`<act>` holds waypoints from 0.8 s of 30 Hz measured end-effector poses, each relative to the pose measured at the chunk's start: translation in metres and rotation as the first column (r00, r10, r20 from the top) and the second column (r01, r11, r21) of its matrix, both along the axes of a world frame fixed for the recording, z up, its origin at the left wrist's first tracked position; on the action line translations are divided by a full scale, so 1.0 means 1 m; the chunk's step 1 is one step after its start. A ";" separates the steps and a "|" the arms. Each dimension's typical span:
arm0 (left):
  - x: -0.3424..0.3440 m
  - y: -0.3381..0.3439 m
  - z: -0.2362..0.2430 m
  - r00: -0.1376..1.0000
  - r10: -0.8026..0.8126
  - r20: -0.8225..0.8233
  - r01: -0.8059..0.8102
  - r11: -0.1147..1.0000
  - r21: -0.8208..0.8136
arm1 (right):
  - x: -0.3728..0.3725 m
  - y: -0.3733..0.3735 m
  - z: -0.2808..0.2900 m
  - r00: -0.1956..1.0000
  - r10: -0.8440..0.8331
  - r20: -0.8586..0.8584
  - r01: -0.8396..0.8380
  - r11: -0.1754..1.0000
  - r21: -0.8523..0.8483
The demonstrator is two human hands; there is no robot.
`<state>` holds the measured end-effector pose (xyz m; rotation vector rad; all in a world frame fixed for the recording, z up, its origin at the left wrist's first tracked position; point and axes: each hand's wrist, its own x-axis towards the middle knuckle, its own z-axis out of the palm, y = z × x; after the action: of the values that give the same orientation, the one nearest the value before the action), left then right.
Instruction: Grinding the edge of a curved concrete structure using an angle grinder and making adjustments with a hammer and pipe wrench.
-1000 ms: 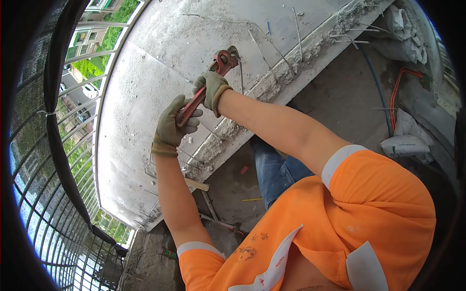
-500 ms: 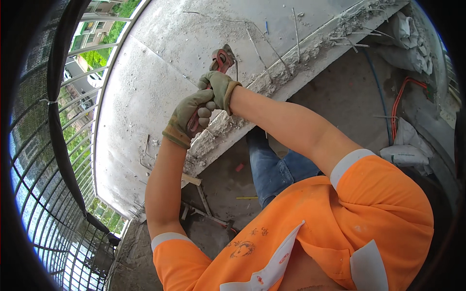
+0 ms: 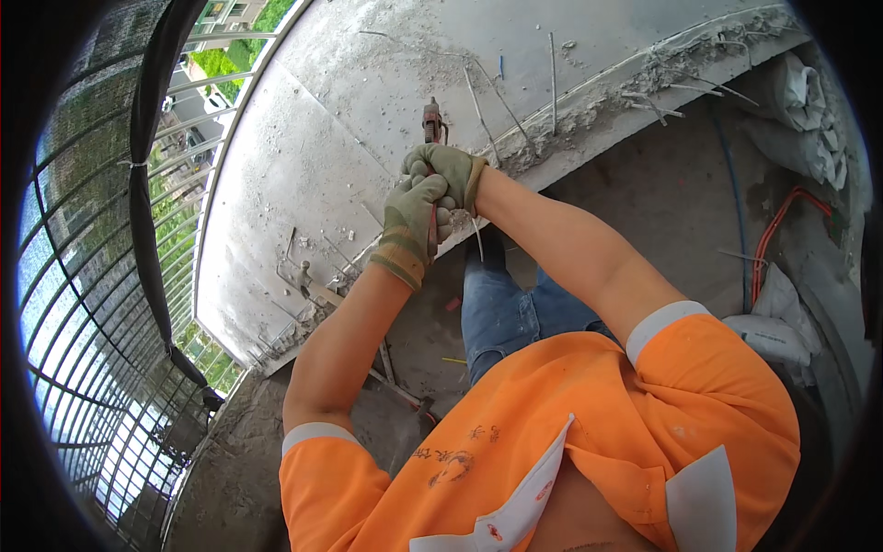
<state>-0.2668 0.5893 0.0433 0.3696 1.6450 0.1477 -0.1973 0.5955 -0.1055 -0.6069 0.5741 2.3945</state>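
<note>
Both my gloved hands are closed around a red pipe wrench [image 3: 431, 121], whose worn jaw end points away from me over the concrete slab [image 3: 368, 101]. My left hand [image 3: 410, 223] grips the lower handle. Just above it, touching it, my right hand [image 3: 449, 169] wraps the handle nearer the jaws. Beside the wrench head is a thin bent bar, but I cannot tell whether the jaws hold it. Several bare steel bars [image 3: 554, 83] stick up along the slab's broken edge [image 3: 543, 138], to the right of my hands.
A white railing [image 3: 207, 184] and dark mesh netting [image 3: 92, 239] curve along the left. White sacks [image 3: 768, 339] lie at right beside red hoses [image 3: 771, 241] and a blue cable [image 3: 731, 184]. Rubble and bent bars lie along the slab edge. My legs stand on the lower floor.
Both my hands have moved right, swinging the wrench handle from a slant to nearly straight away from me. My left forearm has followed to the right, and the view has shifted slightly.
</note>
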 end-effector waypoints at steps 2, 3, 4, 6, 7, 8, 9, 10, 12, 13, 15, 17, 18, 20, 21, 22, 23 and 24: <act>0.011 -0.011 0.000 0.998 0.059 -0.011 -0.058 0.997 0.044 | 0.007 -0.001 0.008 0.997 0.049 -0.052 -0.055 0.991 -0.119; 0.016 -0.016 -0.001 0.995 0.084 -0.049 -0.080 0.994 0.075 | 0.011 -0.004 0.012 0.995 0.073 -0.067 -0.080 0.990 -0.116; 0.024 -0.022 -0.001 0.991 0.104 -0.080 -0.096 0.990 0.104 | 0.017 -0.010 0.012 0.995 0.065 -0.073 -0.072 0.993 -0.094; 0.030 -0.030 -0.008 0.980 0.164 -0.116 -0.143 0.974 0.174 | 0.024 -0.015 0.012 0.994 0.063 -0.086 -0.066 0.997 -0.041; 0.030 -0.030 -0.007 0.985 0.131 -0.117 -0.112 0.981 0.156 | 0.025 -0.016 0.009 0.990 0.062 -0.123 -0.069 0.996 -0.058; 0.030 -0.029 -0.006 0.989 0.098 -0.115 -0.082 0.987 0.138 | 0.023 -0.014 0.007 0.989 0.082 -0.121 -0.090 0.994 -0.058; 0.026 -0.024 -0.007 0.989 0.099 -0.111 -0.082 0.986 0.144 | 0.022 -0.012 0.005 0.997 0.061 -0.055 -0.066 0.993 -0.094; 0.018 -0.022 -0.008 0.987 0.123 -0.108 -0.106 0.983 0.149 | 0.018 -0.007 0.009 0.999 0.044 0.011 -0.042 0.992 -0.122; 0.001 -0.022 -0.015 0.996 0.055 -0.069 -0.044 0.989 0.141 | 0.007 -0.003 0.020 0.980 0.111 0.167 -0.087 0.985 -0.148; -0.001 -0.021 -0.018 0.996 0.095 0.002 -0.093 0.979 0.181 | 0.000 -0.002 0.022 0.932 0.130 0.338 -0.093 0.988 -0.125; -0.011 -0.017 -0.025 0.993 0.106 0.049 -0.111 0.987 0.117 | -0.001 0.003 0.022 0.842 0.151 0.518 -0.113 0.988 -0.104; -0.022 -0.009 -0.019 0.988 0.133 0.082 -0.136 0.990 0.044 | 0.001 0.015 0.045 0.613 0.409 0.676 -0.514 0.856 -0.052; -0.025 -0.003 -0.017 0.986 0.135 0.101 -0.135 0.991 -0.012 | -0.001 0.018 0.044 0.595 0.417 0.687 -0.524 0.850 -0.063; -0.020 0.009 -0.009 0.980 0.142 0.141 -0.132 0.988 -0.080 | 0.003 0.022 0.034 0.715 0.368 0.594 -0.415 0.908 -0.064; -0.017 0.015 -0.003 0.972 0.166 0.169 -0.130 0.969 -0.210 | 0.006 0.020 0.030 0.702 0.379 0.603 -0.421 0.904 -0.078; -0.015 0.021 0.002 0.962 0.195 0.189 -0.125 0.935 -0.332 | 0.008 0.021 0.027 0.738 0.354 0.575 -0.392 0.918 -0.062; -0.008 0.022 0.004 0.974 0.188 0.124 -0.134 0.927 -0.350 | 0.011 0.021 0.024 0.773 0.327 0.543 -0.361 0.931 -0.048; -0.004 0.018 0.001 0.972 0.199 0.128 -0.142 0.924 -0.356 | 0.016 0.020 0.020 0.767 0.339 0.545 -0.370 0.927 -0.056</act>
<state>-0.2704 0.6074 0.0439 -0.0550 1.5046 0.0170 -0.1815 0.6158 -0.0850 -1.4253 0.1418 2.3875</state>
